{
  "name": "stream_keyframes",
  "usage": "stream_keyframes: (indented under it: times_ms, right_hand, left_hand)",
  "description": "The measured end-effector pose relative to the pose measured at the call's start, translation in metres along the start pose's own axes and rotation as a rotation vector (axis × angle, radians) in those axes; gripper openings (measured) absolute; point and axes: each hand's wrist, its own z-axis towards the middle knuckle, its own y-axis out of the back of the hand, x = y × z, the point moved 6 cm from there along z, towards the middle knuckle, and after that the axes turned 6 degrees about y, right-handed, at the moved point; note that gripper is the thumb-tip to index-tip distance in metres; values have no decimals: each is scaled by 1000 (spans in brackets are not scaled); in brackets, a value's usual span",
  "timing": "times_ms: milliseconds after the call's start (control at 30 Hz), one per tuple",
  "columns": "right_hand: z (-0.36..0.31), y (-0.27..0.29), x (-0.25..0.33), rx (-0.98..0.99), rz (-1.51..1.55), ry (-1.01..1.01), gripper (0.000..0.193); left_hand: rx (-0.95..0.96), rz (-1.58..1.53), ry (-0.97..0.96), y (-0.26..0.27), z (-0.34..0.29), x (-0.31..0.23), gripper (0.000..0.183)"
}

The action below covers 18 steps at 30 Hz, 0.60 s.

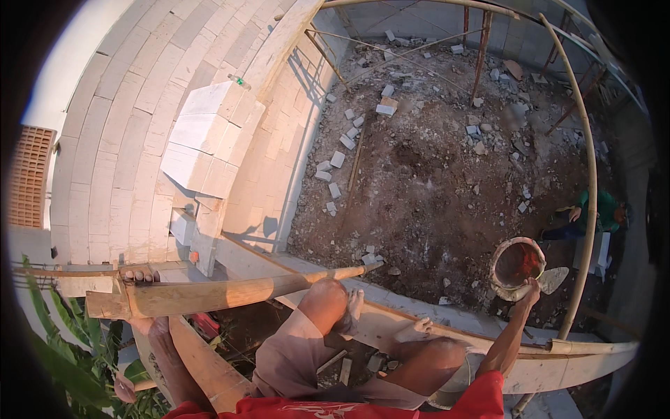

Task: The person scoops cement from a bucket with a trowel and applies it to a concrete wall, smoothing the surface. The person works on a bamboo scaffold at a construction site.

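Observation:
My left hand is closed round the left end of a long wooden plank, its fingertips showing over the far edge. The plank lies level in front of my knees and narrows toward the right. At the right, my right hand is closed at the rim of a round bucket with a mortar-crusted edge and a reddish inside. A trowel with a pale, smeared blade sticks out to the right of that hand. Whether its handle lies in my fingers too is hidden.
My bare feet rest on a narrow board high above rubble-strewn ground. White blocks are stacked on planks beside the block wall. A bamboo pole rises at right. A person in green is below.

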Motion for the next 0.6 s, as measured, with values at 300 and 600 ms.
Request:
stream_keyframes:
  times_ms: [300,600]
  right_hand:
    - [164,34,-146,-19,118,-171,34]
    - [182,38,-199,16,304,-258,43]
  left_hand:
    - [-13,359,-312,-20,-3,-3,90]
    - [132,282,-201,8,7,-6,67]
